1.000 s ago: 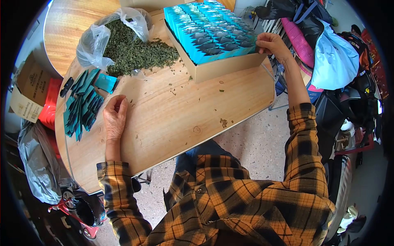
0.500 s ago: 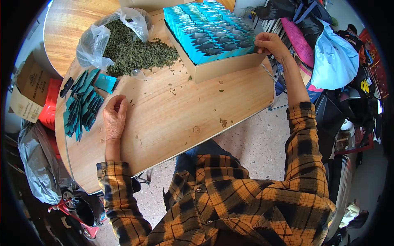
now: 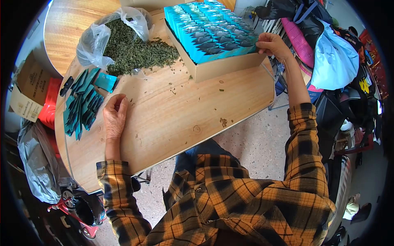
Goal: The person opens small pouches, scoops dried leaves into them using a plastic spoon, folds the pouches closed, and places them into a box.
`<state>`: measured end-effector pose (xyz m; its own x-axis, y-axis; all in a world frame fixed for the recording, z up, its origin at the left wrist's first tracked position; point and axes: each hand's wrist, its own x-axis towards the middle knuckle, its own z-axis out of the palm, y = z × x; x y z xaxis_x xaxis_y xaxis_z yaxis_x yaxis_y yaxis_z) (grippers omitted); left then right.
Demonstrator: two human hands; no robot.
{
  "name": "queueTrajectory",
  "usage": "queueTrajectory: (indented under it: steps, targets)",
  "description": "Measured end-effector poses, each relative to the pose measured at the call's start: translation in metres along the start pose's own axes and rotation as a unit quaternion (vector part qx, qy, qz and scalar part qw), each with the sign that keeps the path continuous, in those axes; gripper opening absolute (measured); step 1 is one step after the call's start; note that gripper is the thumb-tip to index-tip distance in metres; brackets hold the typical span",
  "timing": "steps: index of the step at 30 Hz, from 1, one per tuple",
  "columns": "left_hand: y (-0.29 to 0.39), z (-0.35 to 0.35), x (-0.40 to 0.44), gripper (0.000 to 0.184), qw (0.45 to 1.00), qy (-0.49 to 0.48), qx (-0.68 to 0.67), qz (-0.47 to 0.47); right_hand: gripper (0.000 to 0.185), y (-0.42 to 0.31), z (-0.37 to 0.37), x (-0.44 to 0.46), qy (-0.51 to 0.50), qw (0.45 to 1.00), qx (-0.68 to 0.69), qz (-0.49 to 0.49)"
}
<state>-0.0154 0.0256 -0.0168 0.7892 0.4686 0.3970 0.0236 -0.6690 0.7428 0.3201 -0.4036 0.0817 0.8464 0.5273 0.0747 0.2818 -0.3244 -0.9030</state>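
Observation:
My left hand (image 3: 115,117) rests on the wooden table with its fingers loosely curled in; nothing shows in it. Just beyond it lies a single teal packet (image 3: 106,82), and to its left is a spread pile of teal packets (image 3: 84,108). At the right corner of a cardboard box (image 3: 230,67), my right hand (image 3: 273,46) has thumb and fingertips pinched together. Whether they grip the box edge or a packet is hidden. Rows of upright teal packets (image 3: 209,30) fill the box. Dried green leaves (image 3: 139,53) spill from a clear plastic bag (image 3: 92,45) at the back.
Leaf crumbs dot the table (image 3: 164,131). A small black object (image 3: 66,86) lies by the left edge. Beyond the right edge are a light blue bag (image 3: 334,57) and a pink roll (image 3: 297,41). An open carton (image 3: 30,88) and a red container (image 3: 51,104) stand left.
My right hand has shifted very slightly to the right at the box corner. My left hand and the packets have stayed where they were.

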Motion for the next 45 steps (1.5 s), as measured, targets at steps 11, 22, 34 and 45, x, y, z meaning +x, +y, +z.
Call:
queueTrajectory:
  steps: [11, 22, 34, 45]
  targets:
    - [0.001, 0.001, 0.0, 0.019, 1.0, 0.011, -0.003, 0.011, 0.021, -0.001, 0.001, -0.005, 0.01, 0.999, 0.036, 0.003]
    - [0.001, 0.0, 0.0, 0.018, 1.0, 0.019, 0.0, 0.009, 0.013, -0.002, -0.007, -0.028, 0.046, 0.998, 0.017, -0.036]
    - [-0.012, 0.004, 0.001, 0.019, 0.999, 0.034, 0.022, 0.033, 0.015, -0.104, 0.153, -0.069, -0.421, 0.901, -0.048, -0.09]
    - [-0.007, -0.001, 0.002, 0.02, 0.999, 0.014, 0.024, 0.025, 0.03, -0.112, 0.368, 0.041, -0.184, 0.886, -0.148, -0.398]
